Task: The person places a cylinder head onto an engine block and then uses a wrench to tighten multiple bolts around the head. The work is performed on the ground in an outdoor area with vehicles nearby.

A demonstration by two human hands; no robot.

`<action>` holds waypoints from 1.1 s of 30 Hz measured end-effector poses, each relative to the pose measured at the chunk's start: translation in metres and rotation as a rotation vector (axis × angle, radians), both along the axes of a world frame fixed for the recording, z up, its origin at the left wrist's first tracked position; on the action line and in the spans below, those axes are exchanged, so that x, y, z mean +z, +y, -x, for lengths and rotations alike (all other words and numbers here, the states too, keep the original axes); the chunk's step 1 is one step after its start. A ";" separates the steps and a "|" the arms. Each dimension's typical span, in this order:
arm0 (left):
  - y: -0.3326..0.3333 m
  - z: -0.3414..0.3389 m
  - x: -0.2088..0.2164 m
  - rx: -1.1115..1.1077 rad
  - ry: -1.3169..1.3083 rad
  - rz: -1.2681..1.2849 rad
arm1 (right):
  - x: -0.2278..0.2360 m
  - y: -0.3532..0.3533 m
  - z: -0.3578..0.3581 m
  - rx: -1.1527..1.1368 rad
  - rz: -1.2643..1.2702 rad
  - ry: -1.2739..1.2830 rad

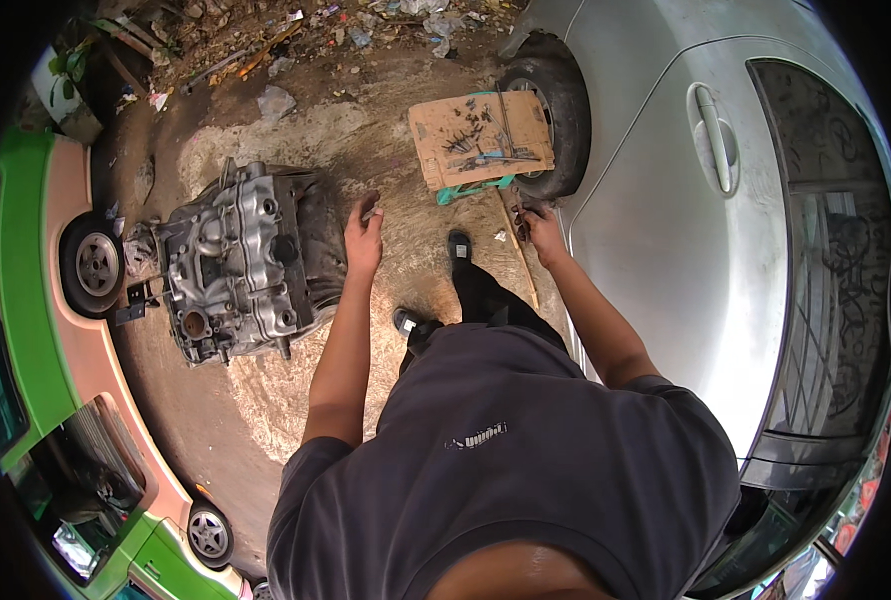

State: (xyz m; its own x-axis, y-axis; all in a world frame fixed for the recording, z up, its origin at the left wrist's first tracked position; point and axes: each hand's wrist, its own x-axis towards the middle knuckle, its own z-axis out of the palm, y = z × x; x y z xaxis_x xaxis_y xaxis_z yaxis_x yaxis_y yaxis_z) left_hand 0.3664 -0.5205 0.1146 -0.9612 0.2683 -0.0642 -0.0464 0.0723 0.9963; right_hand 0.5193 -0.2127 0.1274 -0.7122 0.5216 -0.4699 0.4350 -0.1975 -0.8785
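We note the left hand (364,235) raised over bare ground just beside the engine block (241,262), fingers curled round a small pale item; too small to ID, poss. a bolt or socket. Grip looks like a loose pinch, not a full fist. The right hand (542,228) is near the silver car (666,200), close to the front wheel (556,120); fingers bunched on something dark, item unclear. A thin stick or rod (517,245) lies on the ground next to that hand; we cannot tell if hand touches it.

The engine block sits on dirt, apart from the cardboard sheet (481,135), which rests on a teal crate by the wheel and carries small dark parts and tools. A green and pink vehicle (56,330) stands at left.

Risks, our judgement:
- Small item in left hand may drop into dirt or an open engine port; cause: loose pinch, uneven ground.
- Grit contam. of block; cause: no cover, bare soil.
- Trip on the rod; cause: lies by feet.
- Parts sliding off cardboard; cause: sheet overhangs crate.
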 end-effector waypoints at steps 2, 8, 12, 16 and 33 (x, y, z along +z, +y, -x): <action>0.019 0.009 -0.008 -0.011 -0.032 0.043 | -0.019 0.018 0.007 0.004 -0.109 -0.043; 0.066 0.051 -0.032 -0.037 -0.112 0.253 | -0.076 0.072 0.072 0.182 -0.456 -0.116; 0.083 0.079 -0.060 0.013 -0.133 0.250 | -0.103 0.094 0.144 0.470 -0.584 -0.321; 0.095 0.099 -0.095 0.079 -0.193 0.226 | -0.138 0.097 0.214 0.678 -0.675 -0.465; 0.086 0.092 -0.143 0.250 -0.379 0.242 | -0.240 0.087 0.288 1.222 -0.908 -0.514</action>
State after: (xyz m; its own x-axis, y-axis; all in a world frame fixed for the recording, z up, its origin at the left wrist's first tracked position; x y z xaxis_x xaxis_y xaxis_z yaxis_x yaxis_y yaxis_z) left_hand 0.2744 -0.4349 -0.0282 -0.8914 -0.0321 -0.4520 -0.4460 0.2391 0.8625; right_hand 0.2311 -0.1257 -0.1127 -0.7631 0.0120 -0.6461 0.2047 0.9529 -0.2240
